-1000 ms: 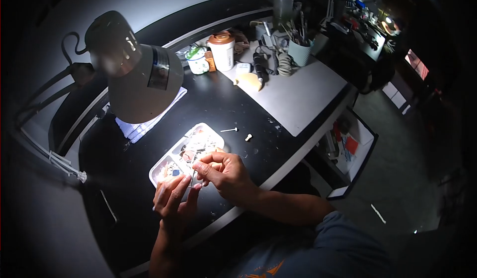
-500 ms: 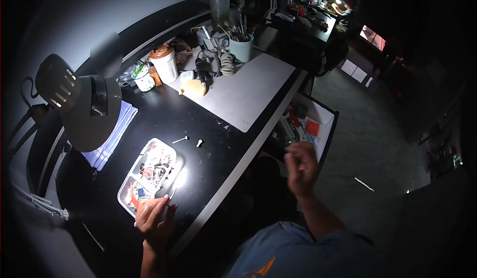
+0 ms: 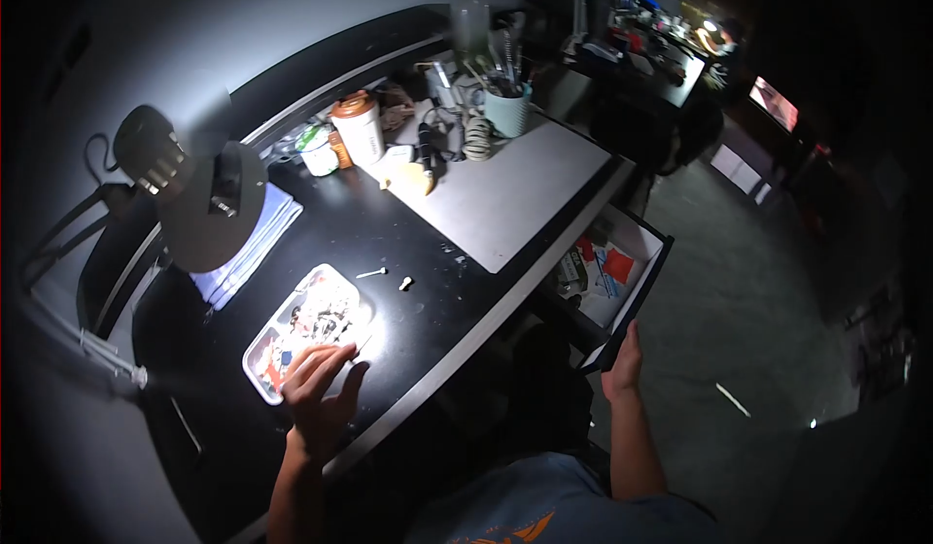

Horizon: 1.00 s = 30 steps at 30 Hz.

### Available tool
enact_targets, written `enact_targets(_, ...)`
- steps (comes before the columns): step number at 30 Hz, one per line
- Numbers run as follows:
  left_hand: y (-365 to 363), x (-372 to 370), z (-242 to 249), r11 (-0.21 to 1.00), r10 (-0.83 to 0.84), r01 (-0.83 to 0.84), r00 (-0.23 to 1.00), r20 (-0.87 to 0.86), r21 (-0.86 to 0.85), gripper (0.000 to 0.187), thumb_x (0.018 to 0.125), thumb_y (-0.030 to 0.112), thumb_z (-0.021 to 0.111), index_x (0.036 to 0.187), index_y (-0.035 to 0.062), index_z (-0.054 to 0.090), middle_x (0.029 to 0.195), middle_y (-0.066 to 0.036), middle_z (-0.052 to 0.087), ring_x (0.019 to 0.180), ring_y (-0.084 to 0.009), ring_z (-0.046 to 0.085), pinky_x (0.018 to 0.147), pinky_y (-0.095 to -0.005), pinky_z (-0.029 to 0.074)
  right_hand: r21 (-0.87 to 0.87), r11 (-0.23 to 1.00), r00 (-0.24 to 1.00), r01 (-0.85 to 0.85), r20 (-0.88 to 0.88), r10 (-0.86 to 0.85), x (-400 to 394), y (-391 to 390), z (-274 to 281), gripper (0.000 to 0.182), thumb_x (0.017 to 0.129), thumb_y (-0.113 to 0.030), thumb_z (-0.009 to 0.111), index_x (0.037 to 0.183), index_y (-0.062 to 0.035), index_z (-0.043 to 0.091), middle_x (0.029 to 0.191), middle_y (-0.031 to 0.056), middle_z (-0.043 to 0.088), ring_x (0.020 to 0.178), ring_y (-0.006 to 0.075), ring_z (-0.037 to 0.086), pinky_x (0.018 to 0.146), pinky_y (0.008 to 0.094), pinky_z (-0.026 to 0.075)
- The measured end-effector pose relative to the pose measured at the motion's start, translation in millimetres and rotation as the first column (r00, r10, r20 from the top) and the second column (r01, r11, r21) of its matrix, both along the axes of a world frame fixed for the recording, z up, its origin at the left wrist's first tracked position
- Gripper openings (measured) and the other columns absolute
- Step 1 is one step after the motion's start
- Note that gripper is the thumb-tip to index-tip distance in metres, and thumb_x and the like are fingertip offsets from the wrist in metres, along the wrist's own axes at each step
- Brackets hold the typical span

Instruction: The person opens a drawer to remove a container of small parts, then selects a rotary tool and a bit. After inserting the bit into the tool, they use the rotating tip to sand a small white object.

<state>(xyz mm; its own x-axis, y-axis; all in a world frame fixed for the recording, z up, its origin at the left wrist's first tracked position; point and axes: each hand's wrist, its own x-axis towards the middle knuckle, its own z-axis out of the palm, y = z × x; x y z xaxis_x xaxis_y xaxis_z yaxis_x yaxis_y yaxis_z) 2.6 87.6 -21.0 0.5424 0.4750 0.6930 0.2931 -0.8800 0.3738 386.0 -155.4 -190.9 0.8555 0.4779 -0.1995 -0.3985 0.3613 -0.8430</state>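
Two hands, well apart. My left hand [image 3: 319, 395] lies on the black table [image 3: 428, 253] with its fingers [image 3: 326, 357] spread loosely, their tips touching the near edge of the white parts tray [image 3: 260, 349], gripping nothing that I can see. That tray sits in the lamp's bright patch, full of small mixed pieces. My right hand [image 3: 624, 367] is off the table's edge, low down, fingers closed around the front corner of the open drawer [image 3: 637, 287]; red and white items lie inside it. Just beyond the tray a small screw [image 3: 370, 273] and a pale peg [image 3: 405, 283] rest on the table. The desk lamp [image 3: 199, 204] hangs over a folded cloth [image 3: 255, 245].
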Motion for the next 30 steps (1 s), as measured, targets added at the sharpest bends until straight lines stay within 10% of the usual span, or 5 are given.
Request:
enact_targets(14,19.8,82.4,-34.6,0.844,-0.134,0.132,0.99,0.034,-0.519,0.026,0.087,0.007,0.082,0.112,0.0089,0.079,0.112,-0.009,0.078,0.098,-0.0236,0.077,0.08,-0.0323,0.06,-0.145,0.973,0.977,-0.18,0.087,0.194,-5.6,74.4,10.9,0.081,0.111,-0.053,0.044,0.163,0.0057,0.025,0.17,0.0146,0.028,0.154,0.0251,0.03,0.126,0.0377,0.023)
enact_targets(24,25.9,110.7,-35.7,0.869,-0.085,0.134,0.989,0.123,-0.476,0.02,0.089,0.012,0.083,0.109,0.0094,0.08,0.099,-0.008,0.071,0.085,-0.0203,0.07,0.075,-0.0325,0.057,-0.277,0.829,0.854,-0.485,0.052,0.517,42.2,73.6,8.6,0.068,0.11,-0.059,0.038,0.159,-0.012,0.044,0.15,0.0052,0.056,0.121,0.025,0.059,0.105,0.0462,0.043)
enact_targets(28,30.7,101.4,-43.9,0.89,-0.017,0.083,0.989,0.149,-0.448,0.02,0.088,0.014,0.084,0.108,0.0098,0.08,0.107,-0.01,0.069,0.097,-0.0248,0.069,0.082,-0.0353,0.057,-0.504,0.755,0.838,-0.419,0.106,0.535,60.6,81.3,21.8,0.072,0.108,-0.062,0.042,0.151,-0.0052,0.055,0.139,0.0124,0.064,0.115,0.0292,0.065,0.101,0.042,0.048)
enact_targets(30,32.8,97.0,-49.4,0.884,0.031,0.045,0.987,0.155,-0.466,0.021,0.088,0.015,0.084,0.107,0.0084,0.08,0.111,-0.012,0.067,0.101,-0.028,0.068,0.087,-0.038,0.056,-0.592,0.805,0.866,0.03,0.417,0.275,117.4,95.7,-13.1,0.065,0.107,-0.053,0.05,0.12,0.007,0.072,0.115,0.0152,0.073,0.093,0.0247,0.07,0.087,0.0394,0.052)
